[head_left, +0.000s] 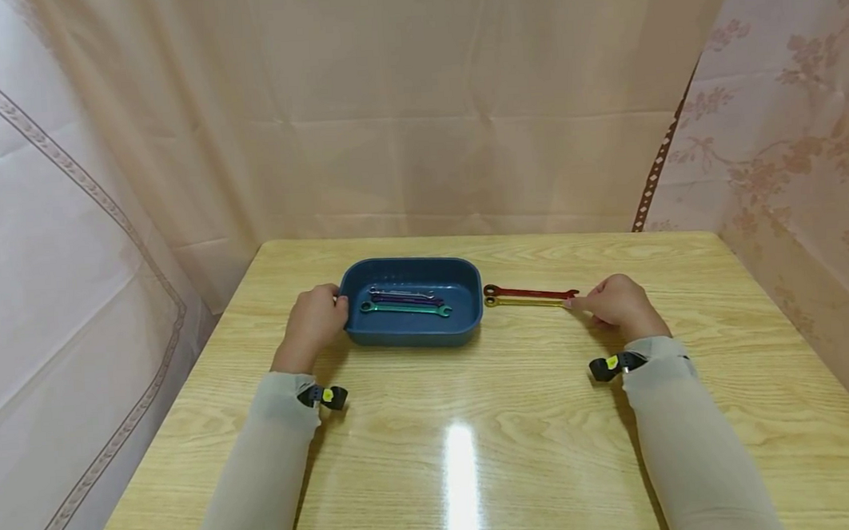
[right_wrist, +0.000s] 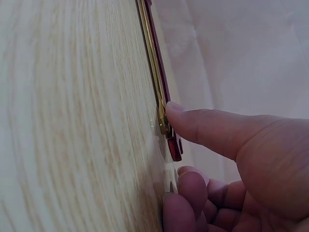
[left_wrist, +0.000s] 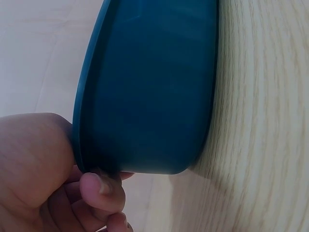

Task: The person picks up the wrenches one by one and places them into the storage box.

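My left hand [head_left: 315, 319] grips the left end of a blue plastic bin [head_left: 414, 339] by its rim. In the left wrist view, curled fingers [left_wrist: 104, 191] lie at the end of the bin wall [left_wrist: 154, 96]. Inside the bin lie a green wrench [head_left: 405, 308], a purple wrench [head_left: 397, 299] and a silver wrench [head_left: 400, 293]. On the table right of the bin, a red wrench [head_left: 530, 292] and a gold wrench [head_left: 523, 301] lie side by side. My right hand [head_left: 617, 303] is at their right ends, its straight thumb [right_wrist: 203, 123] touching the gold wrench, the other fingers bent below.
The bin and loose wrenches stand on a light wood-grain table [head_left: 406, 458], toward its far edge. Behind hangs a beige curtain [head_left: 417, 121], with patterned cloth [head_left: 806, 117] at the right and white cloth [head_left: 55, 236] at the left.
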The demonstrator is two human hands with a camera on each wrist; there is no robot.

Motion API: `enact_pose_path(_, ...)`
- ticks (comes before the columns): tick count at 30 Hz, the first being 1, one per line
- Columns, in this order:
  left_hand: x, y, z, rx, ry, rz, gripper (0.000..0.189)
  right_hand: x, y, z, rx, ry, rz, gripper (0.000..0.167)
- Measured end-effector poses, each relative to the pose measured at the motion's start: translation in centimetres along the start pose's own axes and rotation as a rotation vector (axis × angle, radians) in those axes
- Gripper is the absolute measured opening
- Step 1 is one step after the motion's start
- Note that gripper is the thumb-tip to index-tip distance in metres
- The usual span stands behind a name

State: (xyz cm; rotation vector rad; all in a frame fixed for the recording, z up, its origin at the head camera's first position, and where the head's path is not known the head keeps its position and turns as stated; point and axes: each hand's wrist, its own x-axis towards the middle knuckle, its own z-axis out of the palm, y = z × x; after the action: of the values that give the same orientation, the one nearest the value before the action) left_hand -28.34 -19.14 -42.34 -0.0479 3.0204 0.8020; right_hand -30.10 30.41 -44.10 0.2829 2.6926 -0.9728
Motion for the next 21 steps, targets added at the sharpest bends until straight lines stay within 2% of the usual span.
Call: enact_pose_path(21, 0.07, -0.05, 0.05, 0.003, -0.001, 0.000, 0.045, 0.09, 0.50, -0.33, 0.072, -0.033, 0.022, 0.040)
